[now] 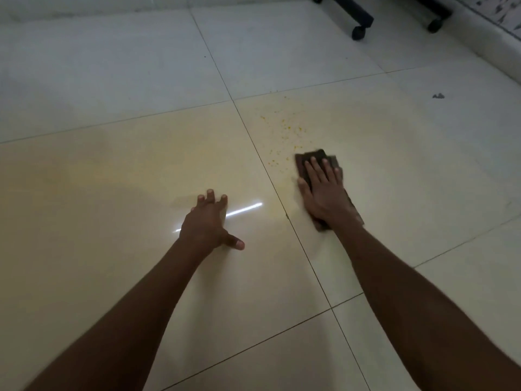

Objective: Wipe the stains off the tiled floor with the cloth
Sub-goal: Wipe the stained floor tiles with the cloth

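Note:
A folded dark brown cloth (313,157) lies flat on the glossy cream tiled floor (112,176). My right hand (324,193) presses down on the cloth with its fingers spread, covering most of it. Just beyond and left of the cloth, yellow speckled stains (284,128) are scattered across the tile. A faint yellowish smear (270,218) shows near the grout line between my hands. My left hand (210,221) rests on the floor to the left, fingers apart, holding nothing.
Black wheeled furniture legs (358,18) stand at the far right. A small dark scrap (438,95) lies on the floor at the right. A wall base (84,9) runs along the far edge. Open tiles stretch to the left and far side.

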